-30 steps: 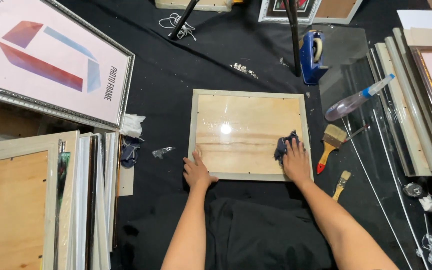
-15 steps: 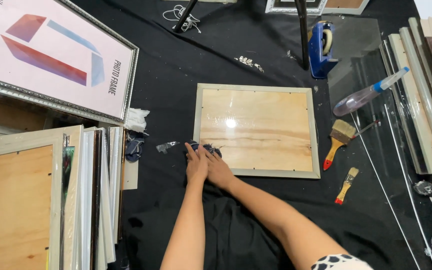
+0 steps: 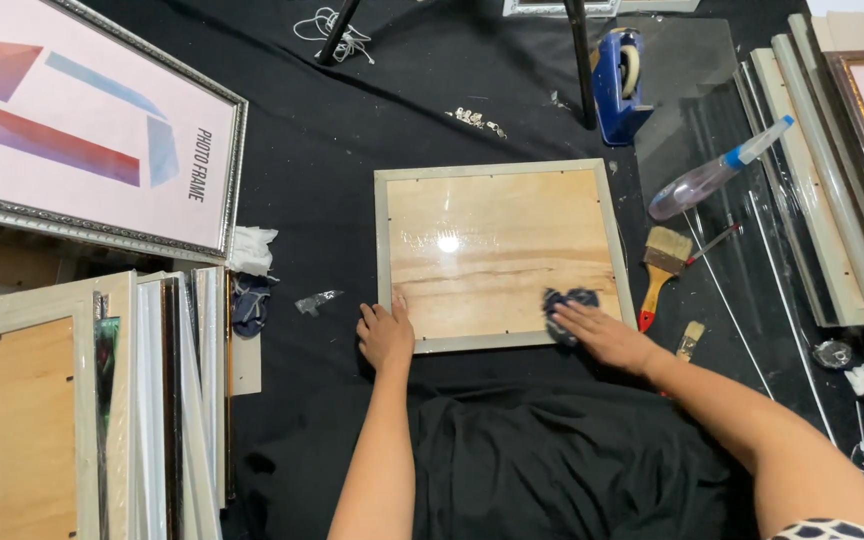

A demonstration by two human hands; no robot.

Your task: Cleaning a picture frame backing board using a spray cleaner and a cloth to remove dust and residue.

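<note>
A pale wooden picture frame (image 3: pixel 500 255) with a glass front lies flat on the black cloth-covered surface (image 3: pixel 352 130), near the middle of the view. The left hand (image 3: pixel 385 333) rests on the frame's lower left corner, fingers together and flat, gripping nothing. The right hand (image 3: pixel 600 333) presses a dark blue cloth (image 3: pixel 564 303) onto the glass near the lower right corner; the fingers lie flat over the cloth.

Just right of the frame lies a paintbrush (image 3: pixel 662 260) with a red and wooden handle. A second, smaller brush (image 3: pixel 690 340) lies below it. A spray bottle (image 3: pixel 717 170) rests on its side farther right. A blue tape dispenser (image 3: pixel 620 80) stands above the frame. A large silver-edged frame (image 3: pixel 82 140) occupies the upper left. Stacked frames (image 3: pixel 72 410) stand at the lower left.
</note>
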